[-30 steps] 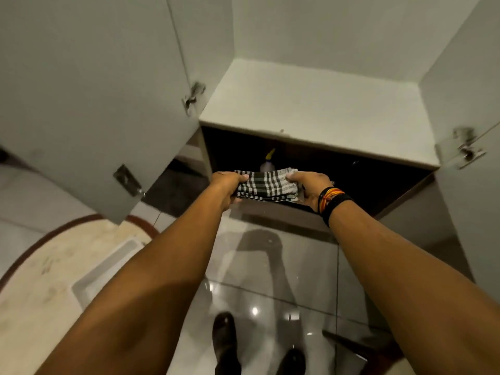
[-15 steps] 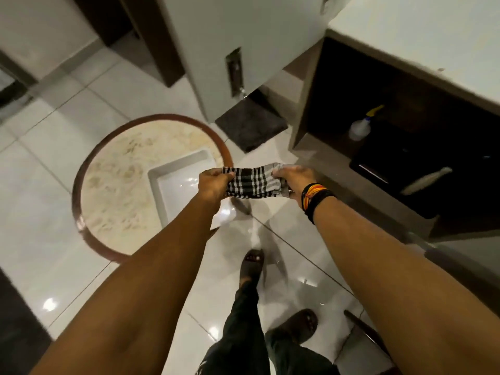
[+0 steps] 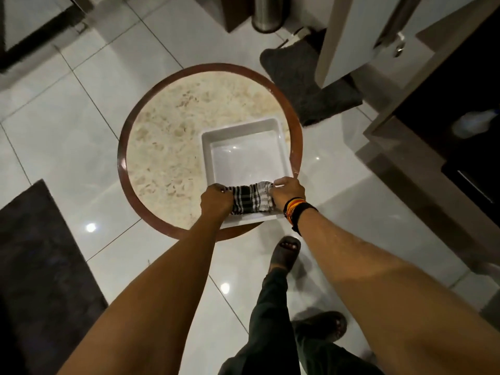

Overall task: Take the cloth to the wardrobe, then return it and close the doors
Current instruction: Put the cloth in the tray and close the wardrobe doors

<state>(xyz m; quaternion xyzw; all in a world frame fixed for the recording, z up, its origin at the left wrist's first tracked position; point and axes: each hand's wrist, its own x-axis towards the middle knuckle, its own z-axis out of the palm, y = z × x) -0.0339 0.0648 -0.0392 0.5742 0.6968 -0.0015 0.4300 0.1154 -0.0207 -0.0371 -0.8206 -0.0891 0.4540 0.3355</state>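
The folded black-and-white checked cloth point(image 3: 250, 200) is stretched between my two hands over the near edge of a white square tray point(image 3: 243, 147). My left hand point(image 3: 216, 203) grips its left end and my right hand point(image 3: 288, 192), with bands on the wrist, grips its right end. The tray rests on a round stone-topped table with a brown rim point(image 3: 123, 163). At the upper right a white wardrobe door point(image 3: 349, 36) hangs open beside the dark lower compartment point(image 3: 446, 104) of the wardrobe.
A white bottle point(image 3: 473, 124) lies in the dark compartment. A dark mat point(image 3: 305, 85) lies on the floor under the open door, and a dark rug point(image 3: 38, 266) at the left. A metal bin point(image 3: 266, 14) stands at the top. My feet are on glossy white tiles.
I have turned away from the wardrobe and carried the cloth, held in both hands, from in front of its opening to above the white tray on the round table.
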